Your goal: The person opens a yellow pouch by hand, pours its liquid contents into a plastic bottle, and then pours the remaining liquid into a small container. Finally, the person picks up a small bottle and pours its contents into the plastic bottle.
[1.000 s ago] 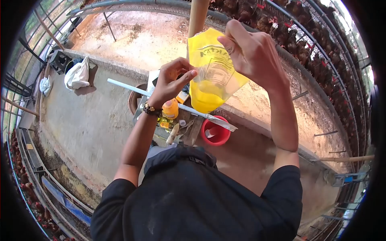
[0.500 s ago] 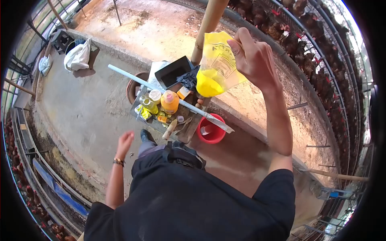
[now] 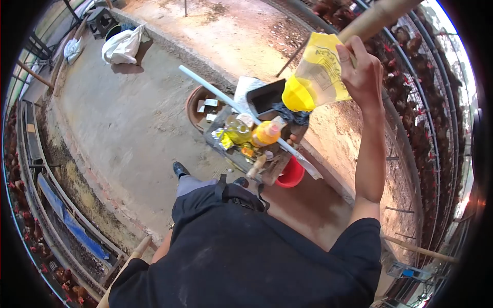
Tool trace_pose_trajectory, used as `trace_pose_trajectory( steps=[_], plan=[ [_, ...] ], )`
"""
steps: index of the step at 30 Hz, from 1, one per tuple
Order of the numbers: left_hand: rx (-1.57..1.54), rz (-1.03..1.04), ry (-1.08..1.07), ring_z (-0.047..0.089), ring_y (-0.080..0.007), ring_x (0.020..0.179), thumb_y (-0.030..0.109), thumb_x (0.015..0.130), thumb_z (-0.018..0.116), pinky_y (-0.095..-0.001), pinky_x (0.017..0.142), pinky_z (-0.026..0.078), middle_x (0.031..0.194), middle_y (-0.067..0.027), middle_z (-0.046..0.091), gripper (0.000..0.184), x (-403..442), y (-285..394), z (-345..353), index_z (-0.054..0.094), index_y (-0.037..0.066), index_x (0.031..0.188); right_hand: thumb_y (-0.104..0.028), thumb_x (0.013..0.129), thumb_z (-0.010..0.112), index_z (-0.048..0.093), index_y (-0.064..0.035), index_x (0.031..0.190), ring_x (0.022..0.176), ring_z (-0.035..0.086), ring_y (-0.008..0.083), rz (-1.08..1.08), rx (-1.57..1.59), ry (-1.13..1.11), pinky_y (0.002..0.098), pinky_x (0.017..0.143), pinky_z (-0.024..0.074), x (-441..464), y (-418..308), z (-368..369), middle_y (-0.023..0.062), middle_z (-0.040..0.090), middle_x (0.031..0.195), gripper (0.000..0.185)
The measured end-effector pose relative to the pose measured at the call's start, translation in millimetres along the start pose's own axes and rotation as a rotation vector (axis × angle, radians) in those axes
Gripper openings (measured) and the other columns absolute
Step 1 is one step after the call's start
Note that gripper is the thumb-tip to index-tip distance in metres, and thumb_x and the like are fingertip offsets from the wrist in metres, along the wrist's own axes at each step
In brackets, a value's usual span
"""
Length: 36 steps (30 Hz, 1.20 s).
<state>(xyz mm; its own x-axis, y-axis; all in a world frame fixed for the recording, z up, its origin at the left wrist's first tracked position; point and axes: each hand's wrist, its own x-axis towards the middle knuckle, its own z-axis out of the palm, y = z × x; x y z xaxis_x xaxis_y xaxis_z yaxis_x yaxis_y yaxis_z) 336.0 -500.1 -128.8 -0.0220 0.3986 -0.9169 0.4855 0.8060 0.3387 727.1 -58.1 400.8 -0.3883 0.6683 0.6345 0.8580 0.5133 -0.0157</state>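
Pinched at its upper edge, a clear and yellow plastic bag (image 3: 324, 59) hangs from my right hand (image 3: 362, 74), held up and out to the right. Bright yellow material fills its lower corner. Beneath and left of the bag is a small table (image 3: 277, 172) crowded with an orange bottle (image 3: 266, 133), a clear bottle of yellowish liquid (image 3: 237, 131) and a crumpled yellow packet (image 3: 222, 138). A pale blue pipe (image 3: 213, 91) lies across it. My left hand is hidden behind my body; only a bit of that arm shows.
Beside the table are a red bucket (image 3: 291, 173) and a brown tub (image 3: 195, 110) with small boxes. A black tray (image 3: 263, 96) and dark cloth (image 3: 292, 114) lie at its far side. A bamboo pole (image 3: 380, 19) rises beyond the bag. Caged hens (image 3: 405, 77) line the right.
The view has turned, so the table sits further right. My right hand still holds the bag, now further right in view and more tilted. My left hand has dropped out of sight.
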Motion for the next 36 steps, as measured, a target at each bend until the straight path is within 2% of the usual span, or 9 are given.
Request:
trace_pose_trajectory(
  steps=[5,10,14,16,20,23,30,36],
  plan=[
    [-0.149,-0.004,0.027,0.062,-0.0186,0.085,0.049,0.093,0.059,-0.0344,0.076,0.049,0.095,-0.0069,0.067,0.054,-10,-41,-66,0.061,0.004,0.122,-0.019,0.095,0.06,0.051,-0.0059,0.082,0.065,0.061,0.0414,0.111,0.168,0.025,0.0451,0.055,0.0421,29,-79,54,0.0178,0.059,0.066,0.02],
    [-0.198,-0.16,0.067,0.062,-0.0191,0.087,0.049,0.093,0.059,-0.0348,0.078,0.049,0.097,-0.0073,0.067,0.054,-36,-131,-142,0.061,0.004,0.123,-0.017,0.093,0.062,0.05,-0.0047,0.081,0.059,0.057,0.0405,0.246,0.243,-0.132,0.0461,0.055,0.0413,26,-156,146,0.0184,0.056,0.064,0.021],
    [-0.222,-0.307,0.079,0.062,-0.0195,0.088,0.049,0.093,0.059,-0.0351,0.079,0.049,0.099,-0.0076,0.066,0.055,-74,-179,-194,0.06,0.004,0.123,-0.022,0.093,0.06,0.052,-0.0069,0.083,0.064,0.062,0.0405,0.343,0.232,-0.308,0.0507,0.058,0.0443,-3,-211,240,0.0178,0.061,0.066,0.02],
    [-0.262,-0.332,0.093,0.062,-0.0197,0.089,0.049,0.093,0.059,-0.0352,0.079,0.049,0.1,-0.0078,0.066,0.055,-76,-188,-207,0.06,0.003,0.124,-0.025,0.093,0.058,0.052,-0.0081,0.087,0.067,0.064,0.041,0.392,0.159,-0.479,0.0531,0.06,0.0466,-20,-233,288,0.0187,0.063,0.066,0.019],
    [-0.346,-0.333,0.124,0.062,-0.0201,0.09,0.049,0.093,0.059,-0.0355,0.081,0.049,0.101,-0.0081,0.066,0.056,-70,-167,-229,0.059,0.003,0.124,-0.027,0.093,0.056,0.051,-0.0067,0.09,0.066,0.064,0.0433,0.429,0.313,-0.625,0.0556,0.06,0.0478,-60,-266,380,0.0213,0.064,0.068,0.021],
    [-0.374,-0.345,0.121,0.062,-0.0204,0.091,0.049,0.093,0.059,-0.0357,0.081,0.049,0.103,-0.0084,0.066,0.056,-62,-150,-243,0.059,0.003,0.125,-0.025,0.094,0.054,0.05,-0.0058,0.09,0.066,0.064,0.0449,0.422,0.313,-0.677,0.0572,0.06,0.0478,-95,-287,451,0.0249,0.063,0.067,0.02],
    [-0.445,-0.408,0.09,0.062,-0.0211,0.094,0.049,0.092,0.059,-0.0363,0.083,0.049,0.106,-0.0089,0.066,0.057,-48,-100,-271,0.058,0.003,0.126,-0.027,0.095,0.053,0.05,-0.006,0.093,0.064,0.064,0.044,0.504,0.328,-0.69,0.0552,0.059,0.0487,-122,-320,608,0.0228,0.065,0.067,0.021],
    [-0.615,-0.43,0.111,0.062,-0.0217,0.095,0.049,0.092,0.059,-0.0367,0.085,0.049,0.108,-0.0094,0.065,0.058,-9,-15,-295,0.057,0.003,0.127,-0.025,0.092,0.054,0.05,-0.0008,0.098,0.079,0.063,0.0476,0.897,0.273,-0.828,0.0573,0.07,0.0456,-81,-338,703,0.0281,0.065,0.082,0.026]
  ],
)
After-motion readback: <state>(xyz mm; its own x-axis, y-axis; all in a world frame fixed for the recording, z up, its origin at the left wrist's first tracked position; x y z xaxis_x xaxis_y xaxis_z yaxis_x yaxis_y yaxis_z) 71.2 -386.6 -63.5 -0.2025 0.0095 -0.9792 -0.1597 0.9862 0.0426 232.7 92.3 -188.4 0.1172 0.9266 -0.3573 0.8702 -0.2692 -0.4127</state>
